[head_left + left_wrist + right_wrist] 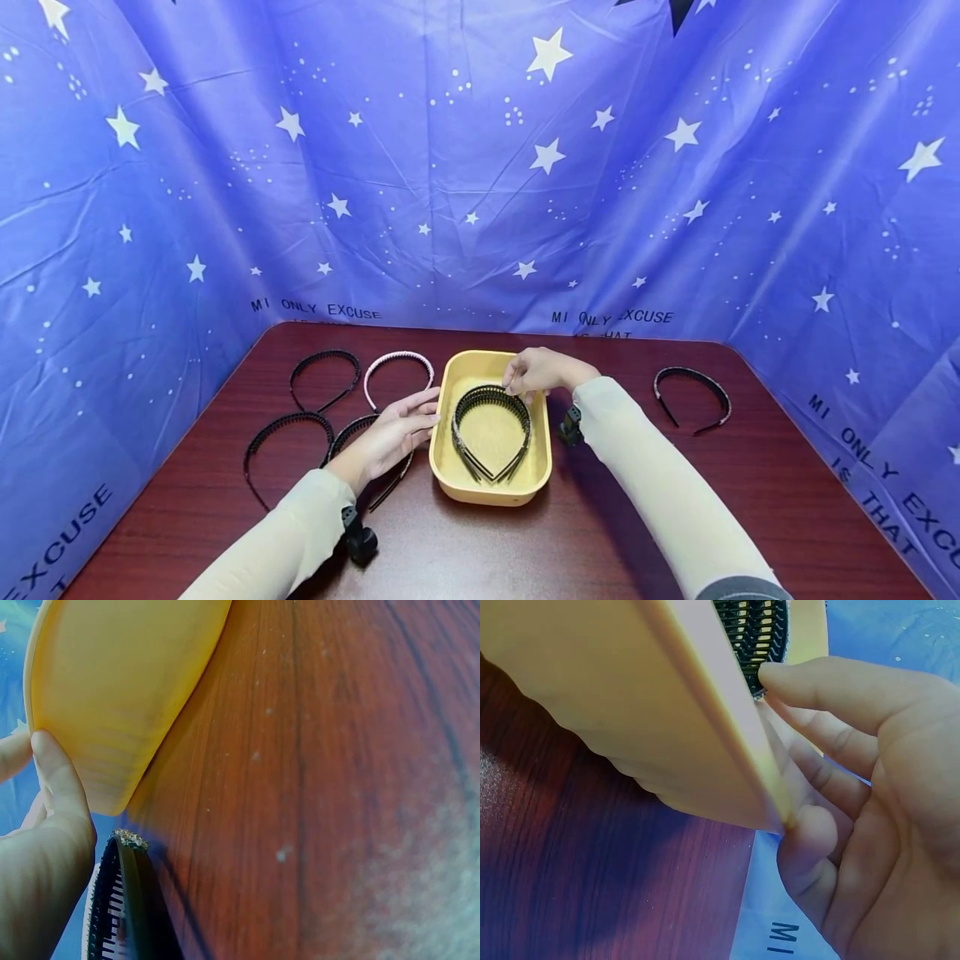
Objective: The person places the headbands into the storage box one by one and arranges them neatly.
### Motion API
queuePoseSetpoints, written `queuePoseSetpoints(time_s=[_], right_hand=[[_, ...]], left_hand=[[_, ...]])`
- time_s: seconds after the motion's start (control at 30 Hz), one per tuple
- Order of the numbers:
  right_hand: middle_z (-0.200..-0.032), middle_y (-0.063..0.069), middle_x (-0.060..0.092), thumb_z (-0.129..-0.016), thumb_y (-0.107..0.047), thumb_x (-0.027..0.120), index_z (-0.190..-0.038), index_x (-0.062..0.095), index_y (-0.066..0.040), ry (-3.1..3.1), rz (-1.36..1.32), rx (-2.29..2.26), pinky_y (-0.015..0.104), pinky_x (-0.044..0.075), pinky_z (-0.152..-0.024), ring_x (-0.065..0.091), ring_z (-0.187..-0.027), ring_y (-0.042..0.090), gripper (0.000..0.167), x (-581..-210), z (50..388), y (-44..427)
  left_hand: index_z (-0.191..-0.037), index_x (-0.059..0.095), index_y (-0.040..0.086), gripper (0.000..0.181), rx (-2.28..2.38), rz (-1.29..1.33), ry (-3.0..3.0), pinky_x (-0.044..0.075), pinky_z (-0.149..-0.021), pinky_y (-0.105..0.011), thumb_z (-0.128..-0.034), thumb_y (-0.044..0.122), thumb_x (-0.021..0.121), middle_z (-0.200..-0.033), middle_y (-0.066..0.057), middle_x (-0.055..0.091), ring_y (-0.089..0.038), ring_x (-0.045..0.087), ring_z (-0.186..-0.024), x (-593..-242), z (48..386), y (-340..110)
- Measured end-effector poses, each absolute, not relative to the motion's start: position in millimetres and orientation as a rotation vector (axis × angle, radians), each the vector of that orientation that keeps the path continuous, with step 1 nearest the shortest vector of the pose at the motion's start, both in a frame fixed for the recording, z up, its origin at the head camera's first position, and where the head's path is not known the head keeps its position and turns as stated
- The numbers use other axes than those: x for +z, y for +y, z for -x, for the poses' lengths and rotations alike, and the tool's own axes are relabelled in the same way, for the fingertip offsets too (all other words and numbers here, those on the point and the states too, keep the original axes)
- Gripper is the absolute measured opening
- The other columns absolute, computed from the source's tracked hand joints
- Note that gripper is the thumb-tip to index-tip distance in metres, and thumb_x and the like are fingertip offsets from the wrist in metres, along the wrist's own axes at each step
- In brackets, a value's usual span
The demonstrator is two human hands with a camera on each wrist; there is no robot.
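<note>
A yellow plastic tray (pixel 491 493) stands on the table with black toothed headbands (pixel 459 425) nested inside it. My right hand (pixel 543 371) reaches over the tray's far right corner. Its thumb and fingers pinch the top of a headband (pixel 761 634), and another finger rests at the tray rim (pixel 780 814). My left hand (pixel 393 437) is on the tray's left side, its extended fingers touching the rim and outer wall (pixel 112 697). Under and beside the left hand lies a dark headband (pixel 131 900), partly covered by the wrist.
Left of the tray lie two black headbands (pixel 291 415) (pixel 326 354) and a pale pink headband (pixel 397 355). One dark headband (pixel 697 373) lies alone at the right. A blue star-printed curtain (pixel 480 167) encloses the dark red table (pixel 630 517).
</note>
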State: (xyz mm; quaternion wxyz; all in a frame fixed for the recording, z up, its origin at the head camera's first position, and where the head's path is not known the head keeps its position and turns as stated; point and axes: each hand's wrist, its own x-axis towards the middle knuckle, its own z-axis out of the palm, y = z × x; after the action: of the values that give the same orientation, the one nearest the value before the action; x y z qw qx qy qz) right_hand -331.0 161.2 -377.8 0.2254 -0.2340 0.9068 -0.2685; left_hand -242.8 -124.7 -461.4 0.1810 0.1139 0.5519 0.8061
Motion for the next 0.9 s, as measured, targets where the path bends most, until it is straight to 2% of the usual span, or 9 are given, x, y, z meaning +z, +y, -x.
queuePoseSetpoints(time_s=[0.27, 0.53, 0.77, 0.9], right_hand=[[-0.085, 0.000, 0.071, -0.091, -0.014, 0.068, -0.104, 0.068, -0.011, 2.505, 0.653, -0.735, 0.026, 0.044, -0.050, 0.067, -0.066, 0.016, 0.013, -379.2, 332.3, 161.2], [-0.084, 0.002, 0.071, -0.088, -0.011, 0.066, -0.108, 0.067, -0.009, 2.474, 0.653, -0.788, 0.029, 0.045, -0.050, 0.067, -0.066, 0.016, 0.020, -376.8, 330.1, 162.7], [-0.077, 0.006, 0.070, -0.091, -0.015, 0.068, -0.109, 0.068, -0.009, 2.484, 0.679, -0.798, 0.030, 0.048, -0.051, 0.067, -0.067, 0.017, 0.020, -374.7, 330.7, 164.3], [-0.081, 0.004, 0.072, -0.092, -0.016, 0.069, -0.111, 0.068, -0.008, 2.488, 0.684, -0.828, 0.028, 0.050, -0.051, 0.068, -0.069, 0.019, 0.021, -373.2, 330.7, 166.9]], left_hand=[[-0.154, 0.024, -0.008, 0.063, 2.273, -0.314, 1.563, 0.052, -0.097, -0.029, -0.0980, -0.006, 0.053, -0.128, -0.017, 0.053, -0.018, 0.060, -0.112, -461.2, 241.6, -125.4], [-0.154, 0.024, -0.008, 0.063, 2.272, -0.324, 1.562, 0.051, -0.098, -0.029, -0.0978, -0.006, 0.053, -0.128, -0.017, 0.053, -0.018, 0.060, -0.111, -460.6, 241.3, -125.6], [-0.154, 0.023, -0.008, 0.063, 2.275, -0.324, 1.559, 0.051, -0.098, -0.030, -0.0981, -0.006, 0.052, -0.126, -0.015, 0.054, -0.017, 0.060, -0.111, -461.5, 241.9, -125.6], [-0.154, 0.024, -0.008, 0.062, 2.276, -0.324, 1.558, 0.051, -0.098, -0.030, -0.0982, -0.006, 0.052, -0.125, -0.015, 0.054, -0.017, 0.061, -0.110, -460.6, 241.9, -125.2]])
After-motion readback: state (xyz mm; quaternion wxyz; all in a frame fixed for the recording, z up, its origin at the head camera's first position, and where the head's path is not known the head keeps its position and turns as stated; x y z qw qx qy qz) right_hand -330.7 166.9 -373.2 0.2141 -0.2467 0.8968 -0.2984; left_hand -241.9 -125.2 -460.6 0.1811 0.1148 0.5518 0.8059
